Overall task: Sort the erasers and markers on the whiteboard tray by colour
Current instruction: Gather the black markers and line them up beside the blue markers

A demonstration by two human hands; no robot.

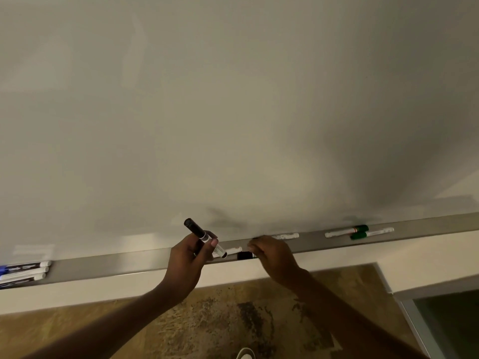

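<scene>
Two hands are up at the whiteboard tray (pixel 129 263), the grey ledge that runs under the whiteboard (pixel 233 99). Your left hand (pixel 188 260) has its grip closed around a black-capped marker (pixel 204 237), held tilted above the tray with the black cap pointing up and left and the white end angled down toward the ledge. Your right hand (pixel 272 255) is curled knuckles-up over the middle of the tray; its fingertips are hidden from this angle, so you cannot tell whether its grip has closed on anything. Just left of that hand, a marker with a black cap (pixel 239 253) lies on the tray, its white barrel running toward your left hand. Behind your right hand, a white marker barrel (pixel 285 236) lies against the board. Further right, two green-capped markers (pixel 359 232) rest side by side on the tray, well apart from your hands. At the far left end, three markers (pixel 24 272) lie stacked close together, blue showing at the frame edge. Below the tray you see a patterned brown floor (pixel 233 320).
</scene>
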